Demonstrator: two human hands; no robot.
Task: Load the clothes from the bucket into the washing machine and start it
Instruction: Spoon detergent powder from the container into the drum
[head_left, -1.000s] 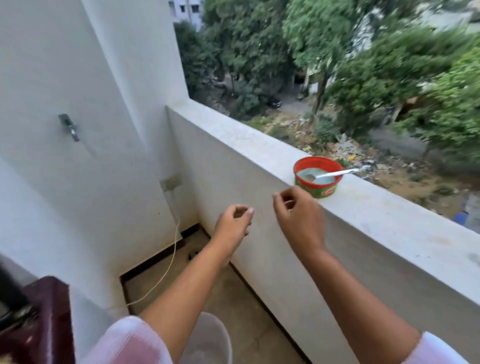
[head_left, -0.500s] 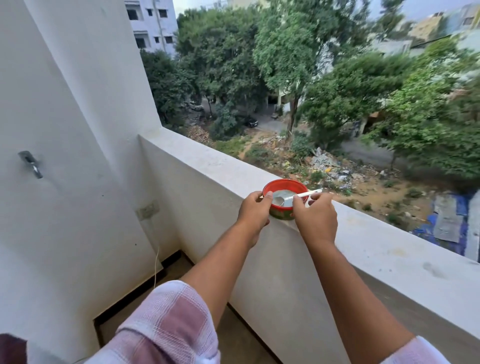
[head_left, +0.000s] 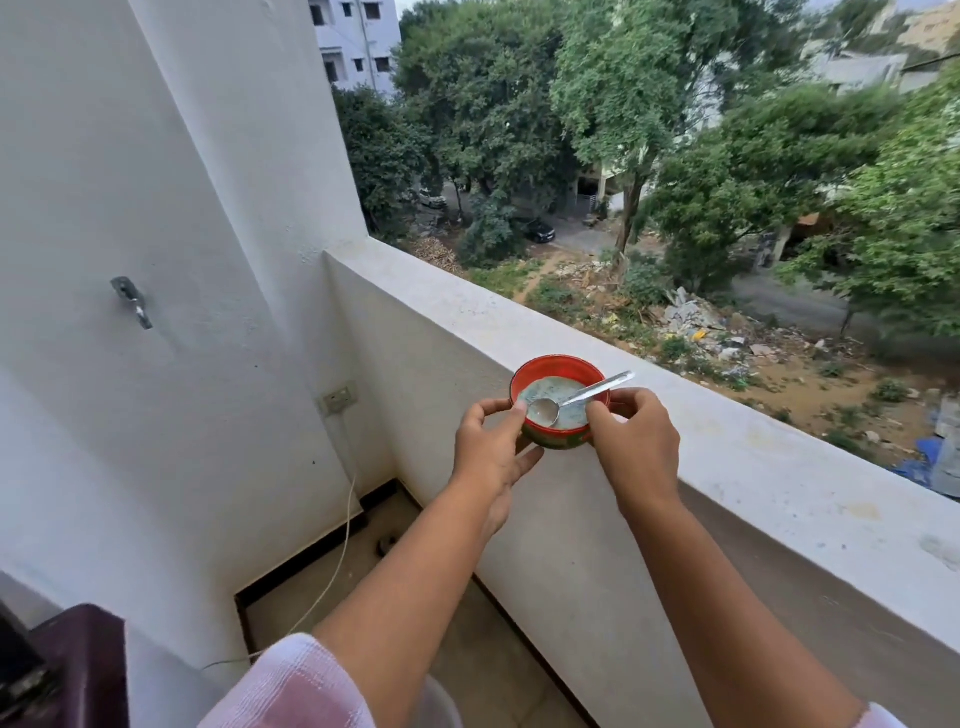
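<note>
A small red tub (head_left: 558, 370) of pale detergent powder, with a metal spoon (head_left: 582, 397) lying in it, is held between both my hands at the inner edge of the balcony ledge (head_left: 753, 457). My left hand (head_left: 491, 452) grips its left side, thumb on the rim and fingers underneath. My right hand (head_left: 636, 449) grips its right side, thumb at the rim near the spoon. A dark maroon corner of the washing machine (head_left: 78, 665) shows at the bottom left. The bucket is hidden behind my left arm.
A white wall (head_left: 156, 415) on the left carries a metal tap (head_left: 132, 301) and a socket (head_left: 338, 399) with a white cord (head_left: 337, 561) running down to the tiled floor (head_left: 467, 649). Beyond the ledge lie trees and open ground far below.
My hands reached from mid-air to the red tub on the ledge and took hold of it on both sides. It has come toward the ledge's inner edge, with my left fingers now beneath it.
</note>
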